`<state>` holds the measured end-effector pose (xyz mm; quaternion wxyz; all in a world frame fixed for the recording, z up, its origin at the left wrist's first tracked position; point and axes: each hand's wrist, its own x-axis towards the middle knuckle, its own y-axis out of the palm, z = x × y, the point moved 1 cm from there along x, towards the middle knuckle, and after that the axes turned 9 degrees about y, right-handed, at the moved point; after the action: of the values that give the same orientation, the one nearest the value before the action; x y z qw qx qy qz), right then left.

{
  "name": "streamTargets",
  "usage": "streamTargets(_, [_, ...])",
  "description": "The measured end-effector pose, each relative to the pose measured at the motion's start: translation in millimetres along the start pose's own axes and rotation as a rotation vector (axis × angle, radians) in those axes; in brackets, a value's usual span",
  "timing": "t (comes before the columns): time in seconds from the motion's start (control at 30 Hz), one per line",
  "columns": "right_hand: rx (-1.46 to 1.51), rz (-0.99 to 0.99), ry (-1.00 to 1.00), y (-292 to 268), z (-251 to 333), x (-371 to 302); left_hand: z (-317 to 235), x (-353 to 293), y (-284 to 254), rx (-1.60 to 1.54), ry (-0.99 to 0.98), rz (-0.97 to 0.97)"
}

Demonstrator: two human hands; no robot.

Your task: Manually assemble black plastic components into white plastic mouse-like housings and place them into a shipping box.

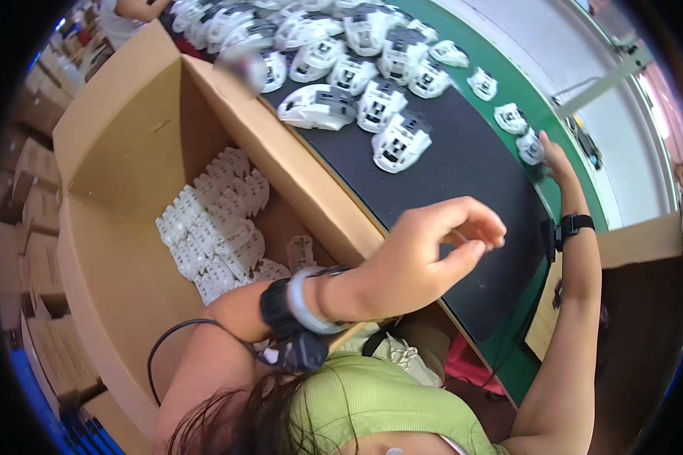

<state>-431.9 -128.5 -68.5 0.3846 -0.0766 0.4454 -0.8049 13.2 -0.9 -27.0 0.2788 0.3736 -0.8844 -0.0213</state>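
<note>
1. The right hand is partly curled at the three o'clock side of a small, rounded, white-and-grey plastic-looking shell; fingers meet its edge, but the thumb is hidden, so I cannot tell whether the grip is firm or only a touch.

2. The shell lies at the mat's outer edge, between two and three o'clock from the view's middle; the step in hand looks like handling this one piece, though picking up and setting down look alike here; a lift would call for the thumb closing opposite the fingers.

3. The right arm enters at five o'clock and rises nearly straight toward twelve, outstretched; its wrist, wearing a black strap, bends toward eleven.

4. The left hand hangs over the smooth black mat, just off the middle toward four o'clock; its fingers curve loosely, thumb apart, with nothing between them; its forearm enters at seven and crosses the box's near edge.

5. At eleven o'clock from the shell, a similar white-and-black shell sits just beside it; a dense cluster of white-and-grey shells fills twelve o'clock.

6. At nine o'clock stands an open, brown cardboard box; rows of translucent white plastic-looking pieces lie inside.
</note>
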Motion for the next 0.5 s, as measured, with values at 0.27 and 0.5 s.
streamTargets(0.27, [-0.229,0.212,-0.538,19,45,-203,11,-108,-236,1.181,-0.003,-0.819])
streamTargets(0.5, [-0.320,0.327,-0.644,18,27,-340,212,-175,-375,1.886,-0.704,-0.213])
